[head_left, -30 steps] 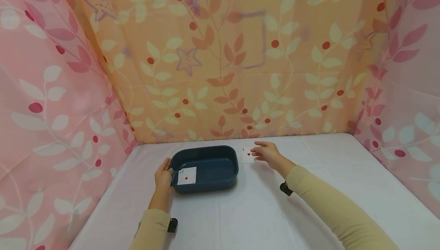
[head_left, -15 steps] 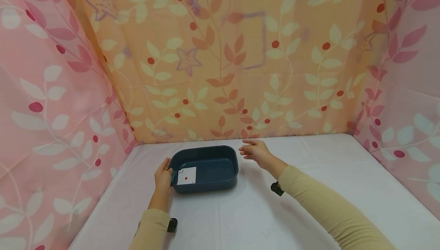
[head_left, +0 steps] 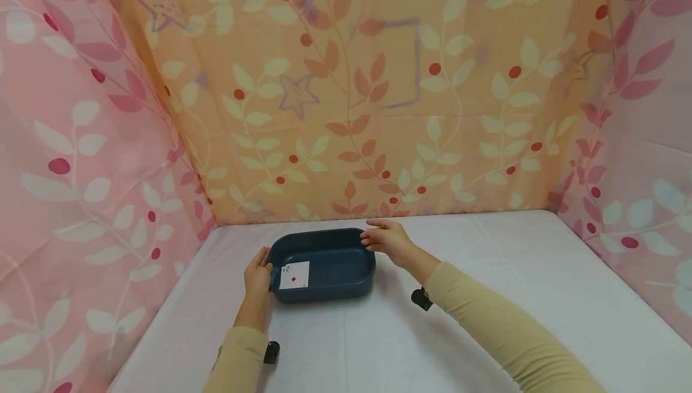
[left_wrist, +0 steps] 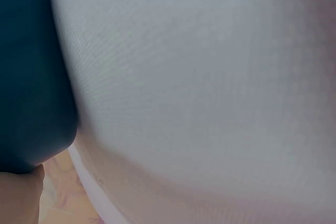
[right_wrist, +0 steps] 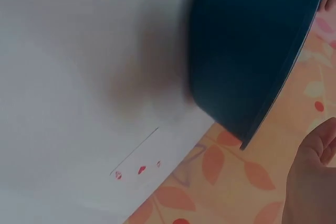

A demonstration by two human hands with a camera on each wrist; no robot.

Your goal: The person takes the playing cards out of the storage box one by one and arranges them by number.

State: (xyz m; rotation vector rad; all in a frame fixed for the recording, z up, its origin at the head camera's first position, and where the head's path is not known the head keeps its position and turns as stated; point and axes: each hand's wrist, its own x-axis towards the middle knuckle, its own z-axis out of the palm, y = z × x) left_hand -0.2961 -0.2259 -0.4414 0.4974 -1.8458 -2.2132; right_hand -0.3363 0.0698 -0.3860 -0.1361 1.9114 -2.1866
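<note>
A dark blue rectangular basin point(head_left: 324, 292) sits on the white-covered table. Inside its left end lies a playing card point(head_left: 300, 275) with a red diamond. My left hand point(head_left: 256, 277) holds the basin's left end, thumb at the rim and fingers along the outer side. My right hand point(head_left: 393, 244) hovers by the far right corner, fingers extended, fingertips overlapping the rim in the head view. Nothing shows between those fingers. Beneath it, a second playing card point(right_wrist: 140, 170) with red hearts lies flat on the table in the right wrist view; the hand hides most of it in the head view.
A white cloth covers the table point(head_left: 486, 297). Orange patterned fabric point(head_left: 465, 140) hangs along the back edge, with pink leaf-patterned fabric point(head_left: 81, 201) at the left and right sides. A small black device point(head_left: 272, 353) is strapped at the left wrist.
My right hand has moved left from over the hearts card to the basin's right rim, leaving that card on the table. The left hand and basin stay in place.
</note>
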